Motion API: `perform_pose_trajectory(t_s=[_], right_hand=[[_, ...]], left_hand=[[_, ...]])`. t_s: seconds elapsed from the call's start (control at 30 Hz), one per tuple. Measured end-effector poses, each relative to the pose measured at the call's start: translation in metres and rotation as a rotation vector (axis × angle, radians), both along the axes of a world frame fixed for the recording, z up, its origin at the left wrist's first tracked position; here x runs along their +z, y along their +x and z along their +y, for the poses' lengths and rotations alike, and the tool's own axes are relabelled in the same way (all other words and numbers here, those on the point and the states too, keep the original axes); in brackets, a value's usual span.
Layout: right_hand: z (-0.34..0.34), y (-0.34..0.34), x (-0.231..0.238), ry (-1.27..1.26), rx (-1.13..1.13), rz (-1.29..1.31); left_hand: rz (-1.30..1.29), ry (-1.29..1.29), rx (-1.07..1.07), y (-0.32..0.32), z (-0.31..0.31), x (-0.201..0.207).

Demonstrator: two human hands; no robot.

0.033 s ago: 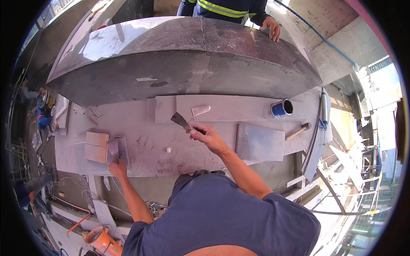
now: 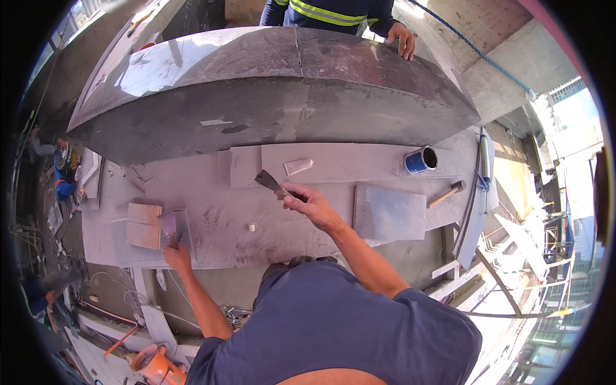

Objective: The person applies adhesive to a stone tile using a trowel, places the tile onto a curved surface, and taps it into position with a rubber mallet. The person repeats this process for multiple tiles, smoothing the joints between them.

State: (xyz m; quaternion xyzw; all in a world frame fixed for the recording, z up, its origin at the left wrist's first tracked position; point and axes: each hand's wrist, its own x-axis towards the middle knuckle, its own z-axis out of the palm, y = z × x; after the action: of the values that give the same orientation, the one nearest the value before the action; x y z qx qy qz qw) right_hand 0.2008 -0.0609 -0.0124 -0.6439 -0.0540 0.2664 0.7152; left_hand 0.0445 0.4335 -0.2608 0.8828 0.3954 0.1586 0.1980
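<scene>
Over the middle of the stone bench [image 2: 218,192], my right hand [image 2: 311,204] grips a putty knife [image 2: 266,180], its dark blade pointing up and left. At the left, my left hand [image 2: 178,256] is closed around the handle of a second putty knife [image 2: 168,223]. That wider blade lies over a grey slab [image 2: 181,226], right beside a tan square block [image 2: 144,225]. Between my hands stands a small whitish cylinder [image 2: 252,226]. A pale tube [image 2: 298,167] lies on the long plank [image 2: 346,163] beyond my right hand.
A large dark stone block [image 2: 269,112] spans the far side, with a co-worker's hand [image 2: 402,42] resting on it. To the right are a blue can [image 2: 420,161], a grey tile [image 2: 390,212] and a hammer [image 2: 447,193]. An orange bucket [image 2: 156,364] stands low at left.
The whole view has shifted very slightly. Both hands keep the same hold on their putty knives.
</scene>
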Motion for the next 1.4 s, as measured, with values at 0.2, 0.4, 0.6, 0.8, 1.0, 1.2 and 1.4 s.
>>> perform_pose_trajectory(t_s=[0.2, 0.4, 0.6, 0.8, 1.0, 1.2, 1.4], right_hand=[[-0.032, -0.005, -0.004, -0.026, -0.022, -0.046], [-0.087, -0.008, 0.048, -0.146, 0.021, -0.321], [-0.180, -0.022, 0.077, -0.315, 0.012, -0.491], [-0.280, -0.029, 0.079, -0.538, -0.109, -0.761], [-0.387, -0.027, 0.062, -0.319, -0.164, -0.625], [-0.463, -0.018, 0.049, -0.507, -0.173, -0.764], [-0.496, -0.026, -0.011, -0.321, -0.313, -0.371]], left_hand=[[-0.219, -0.753, -0.393, 0.036, -0.126, 0.106], [-0.098, -1.154, -0.718, 0.081, -0.269, 0.201], [-0.114, -1.034, -0.897, 0.104, -0.361, 0.240], [-0.207, -1.004, -0.909, 0.104, -0.465, 0.240], [-0.242, -0.927, -0.970, 0.100, -0.566, 0.258], [-0.359, -1.019, -0.990, 0.089, -0.617, 0.247], [-0.491, -0.726, -0.935, 0.130, -0.651, 0.300]])
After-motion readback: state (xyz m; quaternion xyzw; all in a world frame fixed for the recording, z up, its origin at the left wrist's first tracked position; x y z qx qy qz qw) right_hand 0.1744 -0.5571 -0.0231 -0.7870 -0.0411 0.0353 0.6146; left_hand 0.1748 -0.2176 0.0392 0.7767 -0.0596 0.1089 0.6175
